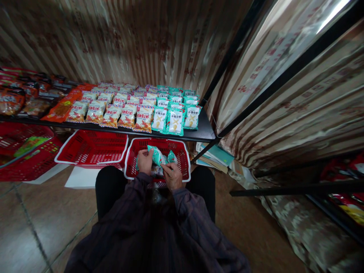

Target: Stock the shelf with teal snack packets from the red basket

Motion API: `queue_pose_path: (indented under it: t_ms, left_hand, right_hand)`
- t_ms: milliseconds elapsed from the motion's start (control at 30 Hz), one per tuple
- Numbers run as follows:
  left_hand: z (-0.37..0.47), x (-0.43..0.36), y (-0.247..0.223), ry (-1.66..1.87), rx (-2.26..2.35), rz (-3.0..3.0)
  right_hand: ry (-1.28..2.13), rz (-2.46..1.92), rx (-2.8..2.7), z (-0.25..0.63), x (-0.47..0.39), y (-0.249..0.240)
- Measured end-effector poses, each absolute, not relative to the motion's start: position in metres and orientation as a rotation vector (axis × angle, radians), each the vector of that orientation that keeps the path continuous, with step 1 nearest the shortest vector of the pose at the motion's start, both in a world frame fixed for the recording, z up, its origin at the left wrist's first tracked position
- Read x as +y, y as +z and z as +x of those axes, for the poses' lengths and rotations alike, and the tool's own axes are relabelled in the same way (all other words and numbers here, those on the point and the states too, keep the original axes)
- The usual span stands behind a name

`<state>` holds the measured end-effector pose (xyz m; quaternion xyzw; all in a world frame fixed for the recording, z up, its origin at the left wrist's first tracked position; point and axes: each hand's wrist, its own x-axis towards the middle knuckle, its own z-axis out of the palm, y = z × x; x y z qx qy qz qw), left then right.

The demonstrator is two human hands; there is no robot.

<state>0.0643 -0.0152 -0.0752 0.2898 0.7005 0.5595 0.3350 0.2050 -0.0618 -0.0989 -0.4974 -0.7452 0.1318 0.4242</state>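
A teal snack packet (156, 154) is held over a red basket (186, 161) with a white rim, between my knees. My left hand (145, 161) grips the packet's left side, thumb on top. My right hand (173, 175) pinches its lower right edge. More teal packets (171, 156) lie in the basket beneath and beside my hands, partly hidden. On the black shelf (203, 127) just beyond, teal and white packets (175, 120) stand in rows at the right end, beside white and orange packets (111, 115).
Left of my basket are a red basket (93, 146) and another (8, 172) holding a green packet. Orange and dark packets (36, 104) fill the shelf's left. Black frame bars (273, 85) cross the right side, with papers (217, 153) on the floor below.
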Motion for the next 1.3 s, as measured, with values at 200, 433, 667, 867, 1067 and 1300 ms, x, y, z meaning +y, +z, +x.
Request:
queue_pose_path:
  t_ms: [200,433,667,867,1067,1300]
  left_hand:
    - [0.059,-0.011,-0.081,1.395,1.952,0.737]
    - [0.055,-0.009,-0.091,1.49,1.855,0.566]
    - [0.065,-0.008,-0.092,1.609,1.493,0.269]
    - [0.063,-0.009,-0.094,1.636,1.346,0.19]
    - [0.056,-0.012,-0.097,1.678,1.292,0.145]
    - [0.056,-0.016,-0.099,1.685,1.256,0.135]
  right_hand:
    - [0.247,-1.179,-1.972,0.201,-0.067,-0.101]
    - [0.18,-1.139,-2.019,0.203,-0.074,-0.101]
    - [0.122,-1.119,-2.006,0.21,-0.076,-0.101]
    - [0.121,-1.098,-1.996,0.206,-0.079,-0.101]
    - [0.267,-1.12,-1.881,0.203,-0.081,-0.098]
    - [0.554,-1.387,-1.465,0.202,-0.076,-0.09]
